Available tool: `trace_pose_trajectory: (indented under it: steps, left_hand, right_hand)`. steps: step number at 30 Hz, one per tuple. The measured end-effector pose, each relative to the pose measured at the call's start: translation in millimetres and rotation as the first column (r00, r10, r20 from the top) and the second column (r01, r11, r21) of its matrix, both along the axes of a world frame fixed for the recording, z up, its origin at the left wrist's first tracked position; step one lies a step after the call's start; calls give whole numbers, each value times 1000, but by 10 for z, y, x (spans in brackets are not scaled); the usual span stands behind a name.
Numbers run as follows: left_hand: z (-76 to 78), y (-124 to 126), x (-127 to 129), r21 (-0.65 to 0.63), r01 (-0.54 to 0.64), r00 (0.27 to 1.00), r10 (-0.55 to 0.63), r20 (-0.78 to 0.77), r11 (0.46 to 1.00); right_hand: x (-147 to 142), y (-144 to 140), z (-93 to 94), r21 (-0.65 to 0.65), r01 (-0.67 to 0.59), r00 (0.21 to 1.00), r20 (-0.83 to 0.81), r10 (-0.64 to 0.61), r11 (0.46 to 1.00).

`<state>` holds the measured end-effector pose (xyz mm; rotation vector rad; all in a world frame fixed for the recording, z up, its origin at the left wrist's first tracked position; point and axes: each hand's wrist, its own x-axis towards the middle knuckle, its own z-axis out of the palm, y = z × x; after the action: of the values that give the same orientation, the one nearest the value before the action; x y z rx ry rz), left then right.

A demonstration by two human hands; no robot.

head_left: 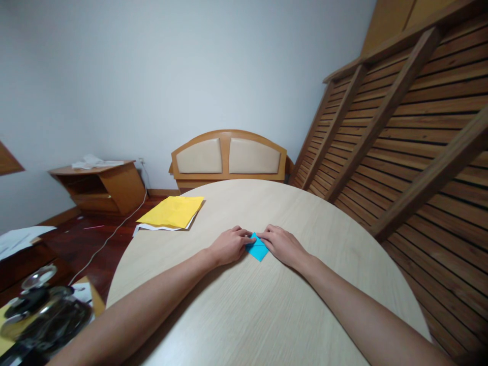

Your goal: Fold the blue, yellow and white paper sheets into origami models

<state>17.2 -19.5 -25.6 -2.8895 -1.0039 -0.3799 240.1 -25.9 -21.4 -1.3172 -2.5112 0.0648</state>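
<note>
At centre frame on the round pale wooden surface, left hand and right hand press flat, fingers extended, on the small folded blue paper piece; uneven pressure could skew its crease.

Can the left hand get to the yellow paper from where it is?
Probably yes: the left hand rests on the blue paper, and only bare table lies between it and the yellow paper.
</note>
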Motion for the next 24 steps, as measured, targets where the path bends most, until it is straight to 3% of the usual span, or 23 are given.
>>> trace_pose_trajectory:
  steps: [7,11,16,24]
  left_hand:
    - [15,-48,-3,-27,65,998,-65,14,998]
    - [13,-47,-1,-37,82,997,-82,10,996]
    - [36,-65,14,-10,78,997,-78,-6,997]
    - [70,-89,5,-19,64,998,-65,-23,998]
  right_hand:
    - [22,-29,-10,-7,-17,999,38,17,1000]
    - [102,-18,-21,-100,3,996,87,5,995]
    - [285,-14,23,-214,-55,992,100,78,975]
    - [238,-216,44,-148,16,979,204,14,989]
